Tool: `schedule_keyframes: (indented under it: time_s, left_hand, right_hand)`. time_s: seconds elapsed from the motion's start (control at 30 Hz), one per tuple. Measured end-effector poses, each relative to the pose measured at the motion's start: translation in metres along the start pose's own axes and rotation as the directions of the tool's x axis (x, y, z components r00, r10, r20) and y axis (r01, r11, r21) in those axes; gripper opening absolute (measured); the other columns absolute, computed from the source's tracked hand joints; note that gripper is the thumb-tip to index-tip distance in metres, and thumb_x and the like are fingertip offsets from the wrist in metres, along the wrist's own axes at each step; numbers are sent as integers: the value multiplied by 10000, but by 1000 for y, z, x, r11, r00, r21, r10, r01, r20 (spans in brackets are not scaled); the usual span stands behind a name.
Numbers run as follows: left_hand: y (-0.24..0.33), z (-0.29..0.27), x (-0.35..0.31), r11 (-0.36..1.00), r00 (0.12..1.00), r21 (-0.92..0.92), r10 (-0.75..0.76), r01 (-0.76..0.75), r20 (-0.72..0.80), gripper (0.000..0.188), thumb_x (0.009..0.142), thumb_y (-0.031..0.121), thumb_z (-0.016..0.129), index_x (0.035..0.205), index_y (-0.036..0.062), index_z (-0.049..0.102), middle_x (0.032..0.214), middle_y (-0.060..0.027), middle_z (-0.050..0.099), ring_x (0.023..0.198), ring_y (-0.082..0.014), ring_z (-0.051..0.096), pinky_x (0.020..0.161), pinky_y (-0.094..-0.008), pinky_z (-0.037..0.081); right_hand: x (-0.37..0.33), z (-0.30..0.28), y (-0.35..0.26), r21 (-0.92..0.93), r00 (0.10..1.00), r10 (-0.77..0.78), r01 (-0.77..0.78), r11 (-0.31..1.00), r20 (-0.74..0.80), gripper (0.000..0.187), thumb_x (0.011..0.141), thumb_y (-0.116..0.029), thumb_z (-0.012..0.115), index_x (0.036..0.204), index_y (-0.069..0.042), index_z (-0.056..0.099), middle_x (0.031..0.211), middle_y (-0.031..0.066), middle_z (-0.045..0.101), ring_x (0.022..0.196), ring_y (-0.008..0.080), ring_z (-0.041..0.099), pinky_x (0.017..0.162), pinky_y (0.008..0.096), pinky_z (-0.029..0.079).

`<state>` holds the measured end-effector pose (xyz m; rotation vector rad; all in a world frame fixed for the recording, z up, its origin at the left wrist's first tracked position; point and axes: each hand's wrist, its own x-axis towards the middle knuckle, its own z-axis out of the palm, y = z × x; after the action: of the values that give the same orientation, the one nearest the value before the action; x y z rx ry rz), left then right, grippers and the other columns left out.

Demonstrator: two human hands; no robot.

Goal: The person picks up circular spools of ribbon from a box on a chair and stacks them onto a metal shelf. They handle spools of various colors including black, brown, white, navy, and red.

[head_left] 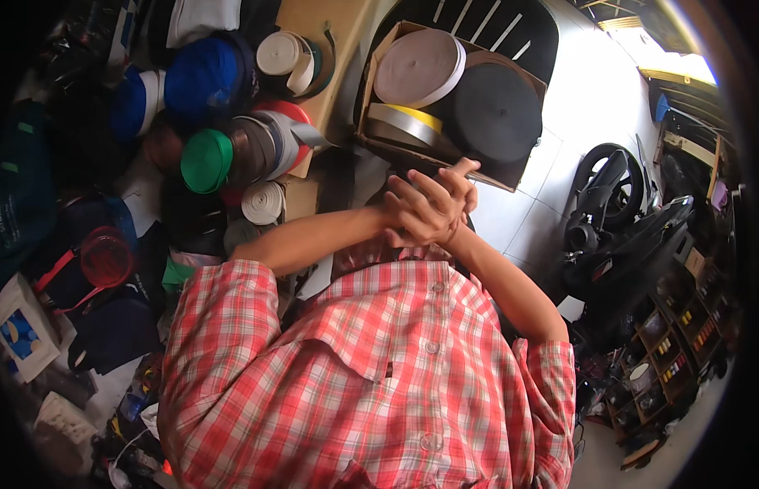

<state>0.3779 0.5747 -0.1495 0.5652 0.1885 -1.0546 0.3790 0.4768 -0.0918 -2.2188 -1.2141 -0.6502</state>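
Both my hands are pressed together above my chest, in front of a cardboard box. My right hand (432, 202) lies across my left, its bent fingers wrapped over it and pointing left. Beneath it, most of my left hand (467, 168) is hidden; fingertips stretch out past the upper right side. No tool or material shows in either hand. Just beyond them, the cardboard box (522, 174) holds large webbing rolls: a pale pinkish-grey roll (416, 67), a black roll (498, 112) and a grey-and-yellow roll (404, 124).
A wooden table (335, 69) at the far left bears several rolls, among them a green roll (207, 160), a blue roll (202, 77) and a cream roll (279, 54). Bags crowd the left side. A motorcycle (616, 220) stands right, beside a compartmented rack (665, 359).
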Motion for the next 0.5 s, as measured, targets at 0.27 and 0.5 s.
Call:
schedule_keyframes:
  time_s: [0.27,0.5]
  left_hand:
    - [21,-16,-14,961,988,-276,22,21,151,736,927,605,305,1289,-18,452,1088,-234,621,931,-291,616,922,-445,444]
    - [100,43,-45,913,871,-5,390,-408,299,686,941,577,268,1100,-16,575,944,-256,607,959,-407,600,884,-478,468]
  right_hand:
    - [79,0,-2,483,954,284,-294,825,96,354,621,-355,641,739,-22,608,931,131,625,944,319,590,866,490,399]
    - [119,-33,4,829,730,550,-548,115,406,421,921,-323,395,944,-1,667,826,125,650,834,225,608,813,322,443]
